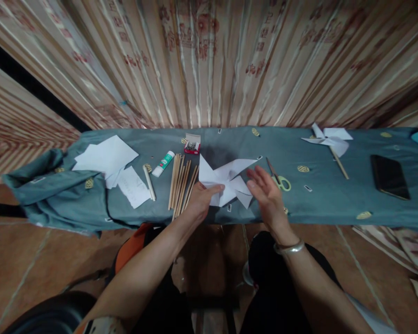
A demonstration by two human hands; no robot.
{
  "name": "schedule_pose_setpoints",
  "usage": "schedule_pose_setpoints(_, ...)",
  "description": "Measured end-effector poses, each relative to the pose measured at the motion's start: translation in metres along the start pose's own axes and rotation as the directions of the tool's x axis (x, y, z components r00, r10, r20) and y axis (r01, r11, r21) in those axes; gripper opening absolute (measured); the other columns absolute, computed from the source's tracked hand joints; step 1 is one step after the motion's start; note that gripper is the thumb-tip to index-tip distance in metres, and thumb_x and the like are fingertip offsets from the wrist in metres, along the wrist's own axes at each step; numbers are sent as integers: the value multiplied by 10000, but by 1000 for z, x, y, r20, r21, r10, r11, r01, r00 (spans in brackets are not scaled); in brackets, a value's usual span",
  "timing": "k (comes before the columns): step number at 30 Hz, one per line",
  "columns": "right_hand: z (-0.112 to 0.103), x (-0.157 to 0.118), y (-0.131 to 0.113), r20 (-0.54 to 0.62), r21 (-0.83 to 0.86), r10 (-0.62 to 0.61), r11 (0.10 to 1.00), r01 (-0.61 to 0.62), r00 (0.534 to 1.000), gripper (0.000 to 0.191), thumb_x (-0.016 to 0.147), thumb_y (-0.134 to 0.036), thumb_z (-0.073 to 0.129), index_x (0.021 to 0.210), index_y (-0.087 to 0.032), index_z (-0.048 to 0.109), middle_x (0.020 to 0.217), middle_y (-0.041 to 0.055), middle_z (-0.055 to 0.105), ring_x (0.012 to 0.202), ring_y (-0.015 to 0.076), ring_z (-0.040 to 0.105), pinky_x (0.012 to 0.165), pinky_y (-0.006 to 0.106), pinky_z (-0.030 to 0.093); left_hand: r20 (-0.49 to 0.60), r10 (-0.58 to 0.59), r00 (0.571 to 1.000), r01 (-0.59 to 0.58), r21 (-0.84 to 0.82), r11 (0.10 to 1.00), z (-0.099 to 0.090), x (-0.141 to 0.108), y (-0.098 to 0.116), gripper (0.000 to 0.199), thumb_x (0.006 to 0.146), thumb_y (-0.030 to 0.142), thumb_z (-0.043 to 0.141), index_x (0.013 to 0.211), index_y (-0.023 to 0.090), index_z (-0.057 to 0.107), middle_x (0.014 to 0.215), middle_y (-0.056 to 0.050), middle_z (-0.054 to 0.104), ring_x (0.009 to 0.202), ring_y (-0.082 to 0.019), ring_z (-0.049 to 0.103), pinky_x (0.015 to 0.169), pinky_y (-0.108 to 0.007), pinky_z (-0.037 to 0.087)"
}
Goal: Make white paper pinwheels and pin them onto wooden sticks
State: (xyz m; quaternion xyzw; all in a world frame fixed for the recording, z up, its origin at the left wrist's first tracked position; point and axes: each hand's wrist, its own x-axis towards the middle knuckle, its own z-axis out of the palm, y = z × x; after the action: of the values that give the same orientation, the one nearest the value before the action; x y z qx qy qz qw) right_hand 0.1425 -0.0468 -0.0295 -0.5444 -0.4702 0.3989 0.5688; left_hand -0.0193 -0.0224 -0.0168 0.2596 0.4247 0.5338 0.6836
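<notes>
My left hand [201, 200] grips a white paper pinwheel [226, 180] near its centre, the thumb pressed on top. The pinwheel's blades fan out above the cloth, and no stick shows on it. To its right, my right hand [265, 192] is open, fingers apart and holding nothing, close to the blade tips. Scissors [281, 182] with light green handles lie just beyond my right fingers. Several wooden sticks [179, 183] lie beside my left hand. Behind them stands an open small red box [192, 146] of small metal pieces.
A grey-green cloth [330, 199] covers the narrow table. On the left are white paper sheets [107, 155], a written-on paper [134, 188], a white marker-like stick [149, 183] and a glue stick [163, 163]. A pinwheel on a stick [329, 139] and a black phone [390, 176] lie right. Curtains [209, 69] hang behind.
</notes>
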Motion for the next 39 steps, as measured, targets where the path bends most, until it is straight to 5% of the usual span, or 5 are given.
schedule_pose_setpoints(4,11,6,4,113,152,121,979,-138,986,727,662,-478,798,1291,-235,525,1162,108,711,1103,272,662,973,441,529,21,-3,1000,3,-18,1000,1,-1,5,365,431,211,872,765,138,745,727,-38,755,642,-170,674,704,-287,517)
schedule_pose_setpoints(13,26,10,-12,175,87,160,980,-177,971,615,543,-406,865,1070,-203,620,856,40,753,748,220,697,698,341,577,10,0,1000,0,6,1000,-3,-3,2,356,418,214,870,746,141,752,718,-38,751,617,-172,664,641,-285,514)
schedule_pose_setpoints(39,36,12,-7,135,-29,100,995,-97,986,404,610,-400,799,937,-218,646,822,33,751,717,216,681,659,329,568,-27,46,999,-44,91,995,-12,-1,1,399,433,266,890,787,145,752,771,-47,763,702,-208,694,726,-330,533)
